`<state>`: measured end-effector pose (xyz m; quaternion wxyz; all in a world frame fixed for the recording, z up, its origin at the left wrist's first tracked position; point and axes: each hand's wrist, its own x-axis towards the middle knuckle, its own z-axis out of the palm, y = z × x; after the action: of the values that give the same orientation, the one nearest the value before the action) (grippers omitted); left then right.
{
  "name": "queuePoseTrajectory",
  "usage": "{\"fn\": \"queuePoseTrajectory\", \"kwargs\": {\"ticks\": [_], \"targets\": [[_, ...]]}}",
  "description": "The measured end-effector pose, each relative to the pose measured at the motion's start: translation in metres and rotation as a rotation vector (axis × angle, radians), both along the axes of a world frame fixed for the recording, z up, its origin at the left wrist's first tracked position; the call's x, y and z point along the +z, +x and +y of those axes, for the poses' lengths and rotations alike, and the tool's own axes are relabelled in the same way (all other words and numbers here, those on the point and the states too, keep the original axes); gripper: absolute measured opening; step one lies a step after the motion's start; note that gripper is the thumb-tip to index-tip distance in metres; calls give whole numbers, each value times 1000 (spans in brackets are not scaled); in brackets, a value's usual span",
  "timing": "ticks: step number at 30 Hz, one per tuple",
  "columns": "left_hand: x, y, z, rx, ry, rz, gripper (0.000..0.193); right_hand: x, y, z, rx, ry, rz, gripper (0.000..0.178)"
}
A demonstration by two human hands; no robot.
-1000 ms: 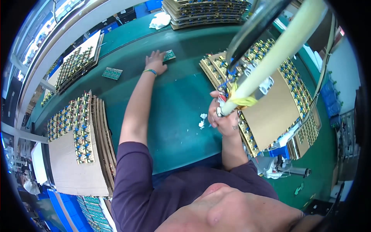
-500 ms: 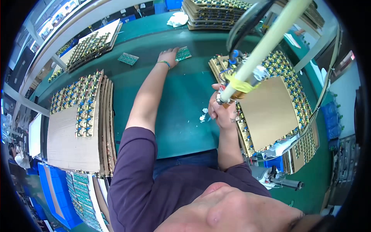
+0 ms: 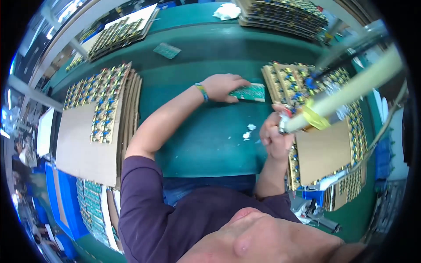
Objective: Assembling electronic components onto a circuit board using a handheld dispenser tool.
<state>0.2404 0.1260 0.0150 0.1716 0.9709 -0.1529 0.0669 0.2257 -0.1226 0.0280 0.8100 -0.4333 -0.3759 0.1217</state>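
My left hand (image 3: 222, 87) grips the left end of a green circuit board (image 3: 251, 92) above the green work surface, fingers over the board and thumb below. On the right, my right hand (image 3: 277, 136) is curled closed at the lower end of a pale tube-shaped tool (image 3: 346, 98) wrapped with yellow tape. The tool's metal tip covers part of the fingers, so the exact grip is partly hidden. Another green circuit board (image 3: 167, 50) lies farther off to the left.
Stacks of cardboard bearing yellow-and-blue components stand at left (image 3: 81, 136), right (image 3: 324, 158) and far back (image 3: 280, 19). White scraps (image 3: 248, 132) lie near my right hand. A crumpled white cloth (image 3: 227, 12) sits at the back. Blue bins (image 3: 66, 206) are at lower left.
My left hand has drawn the board nearer and to the right, toward my right hand. The pale tool has swung to a flatter slant. The whole view has shifted somewhat.
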Motion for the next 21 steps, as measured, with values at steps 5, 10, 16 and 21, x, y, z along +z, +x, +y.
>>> {"fn": "queuePoseTrajectory", "kwargs": {"ticks": [5,10,16,21], "targets": [[-4,1,39,-267,-292,11,53,0,-2,-1,19,12,4,62],[-20,13,225,575,26,-88,51,-2,-2,-1,23,15,44,63],[-49,3,282,629,419,23,62,3,-1,2,-15,42,14,57],[-2,-2,224,637,151,176,56,-2,-3,-6,31,76,66,47]]}}
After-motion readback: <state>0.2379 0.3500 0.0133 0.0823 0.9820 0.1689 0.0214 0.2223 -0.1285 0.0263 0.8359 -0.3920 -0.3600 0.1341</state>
